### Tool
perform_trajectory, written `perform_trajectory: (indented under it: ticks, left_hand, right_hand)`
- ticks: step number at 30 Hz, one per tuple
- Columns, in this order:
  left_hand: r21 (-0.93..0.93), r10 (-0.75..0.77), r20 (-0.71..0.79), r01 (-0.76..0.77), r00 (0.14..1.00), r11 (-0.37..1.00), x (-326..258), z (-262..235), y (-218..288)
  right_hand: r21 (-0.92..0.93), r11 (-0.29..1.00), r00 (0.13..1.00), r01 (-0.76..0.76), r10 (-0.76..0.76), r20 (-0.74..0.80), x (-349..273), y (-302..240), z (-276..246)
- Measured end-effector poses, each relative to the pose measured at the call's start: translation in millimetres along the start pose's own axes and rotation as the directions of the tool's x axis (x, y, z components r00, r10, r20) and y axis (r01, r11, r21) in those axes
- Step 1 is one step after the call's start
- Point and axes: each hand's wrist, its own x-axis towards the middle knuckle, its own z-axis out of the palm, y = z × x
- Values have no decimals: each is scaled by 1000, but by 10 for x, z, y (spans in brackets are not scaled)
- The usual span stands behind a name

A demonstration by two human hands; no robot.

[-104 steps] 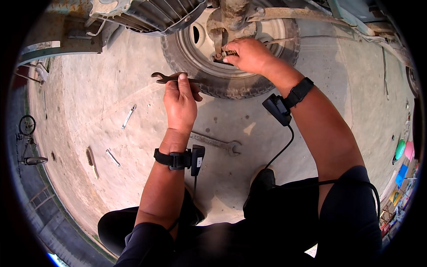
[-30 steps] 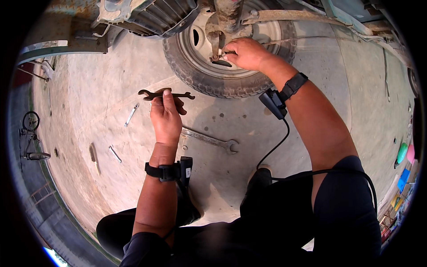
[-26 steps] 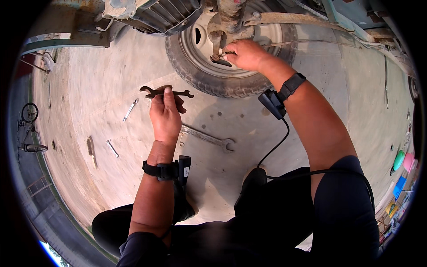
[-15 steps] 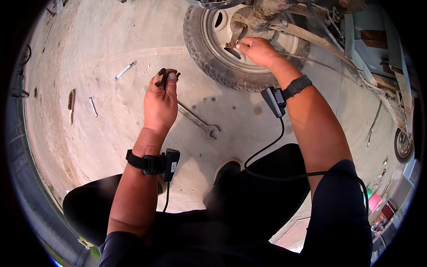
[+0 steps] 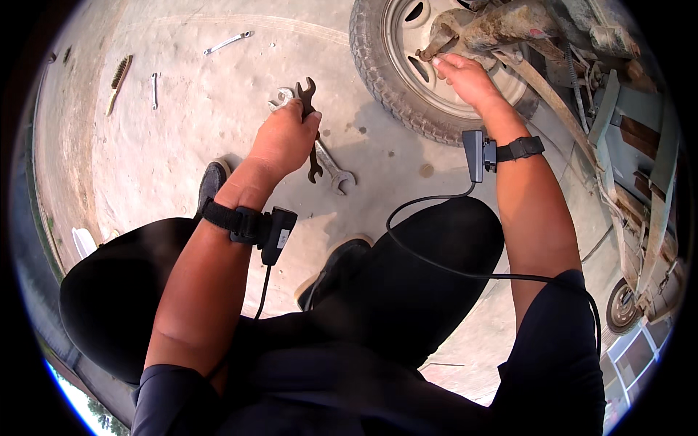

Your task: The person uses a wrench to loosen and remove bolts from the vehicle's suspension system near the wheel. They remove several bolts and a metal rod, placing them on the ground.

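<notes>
My left hand [image 5: 283, 139] is closed round a dark double open-end wrench [image 5: 307, 93], whose two jaws stick out above and below the fist. Under it on the concrete lies a larger, shiny open-end wrench [image 5: 336, 171], partly covered by the hand. My right hand [image 5: 471, 80] reaches to the vehicle's underside, thumb and fingers pinched at a rusty bolt [image 5: 425, 55] at the end of a short metal arm [image 5: 442, 38]. The fingertips partly hide that spot. Just behind is the wheel [image 5: 396, 87] with its pale rim and black tyre.
A combination wrench [image 5: 227, 43], a smaller wrench [image 5: 154, 91] and a wire brush [image 5: 118, 83] lie on the floor at the left. Rusty frame rails [image 5: 556, 98] run along the right. A black cable [image 5: 436, 265] hangs from my right wrist device across my knee.
My left hand has turned over, bringing the dark wrench into fuller view above the shiny one. My right hand stays at the bolt. The whole view has shifted, with the wheel further right.
</notes>
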Motion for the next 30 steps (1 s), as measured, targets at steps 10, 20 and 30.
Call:
perform_trajectory:
  ticks: [10, 20, 30]
  left_hand:
    - [168, 190, 291, -245, 938, 955, 329, 597, 138]
    - [222, 349, 386, -453, 854, 863, 660, 870, 166]
    - [-492, 235, 313, -55, 920, 869, 1419, 479, 1103]
  right_hand:
    - [65, 996, 997, -62, 64, -32, -113, -120, -63]
    - [-69, 978, 976, -196, 188, -113, -148, -347, 16]
    - [-142, 981, 971, -135, 102, -216, -195, -422, 55]
